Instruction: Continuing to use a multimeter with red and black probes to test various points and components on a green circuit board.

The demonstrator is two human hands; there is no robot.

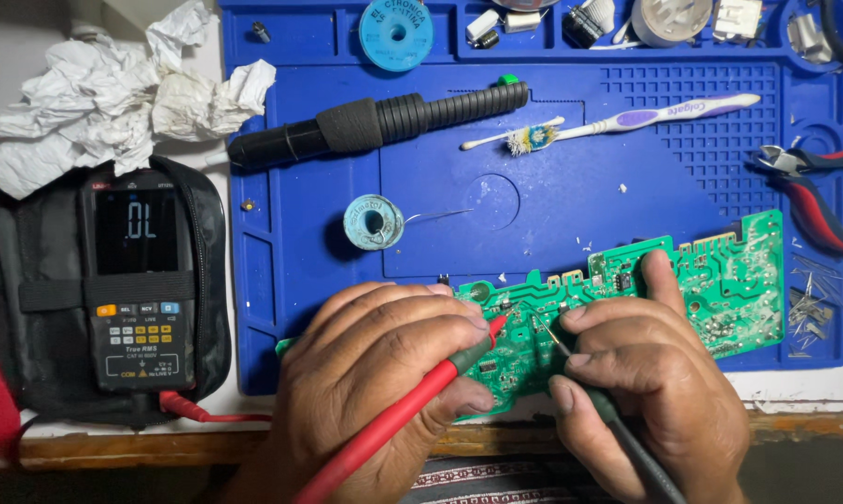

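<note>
A green circuit board [730,289] lies tilted on the blue work mat [533,187] near the table's front edge. My left hand [375,373] holds a red multimeter probe [393,420], its tip touching the board's middle. My right hand [646,392] holds a black probe [627,443] whose thin metal tip meets the board close to the red one, while the index finger rests on the board's top edge. Both hands cover the board's left part.
A black multimeter [140,280] with a lit display sits in a dark pouch at left, crumpled tissue [95,103] behind it. On the mat lie a black desoldering pump [384,121], a solder spool [373,222], a toothbrush [627,121] and red cutters [814,187].
</note>
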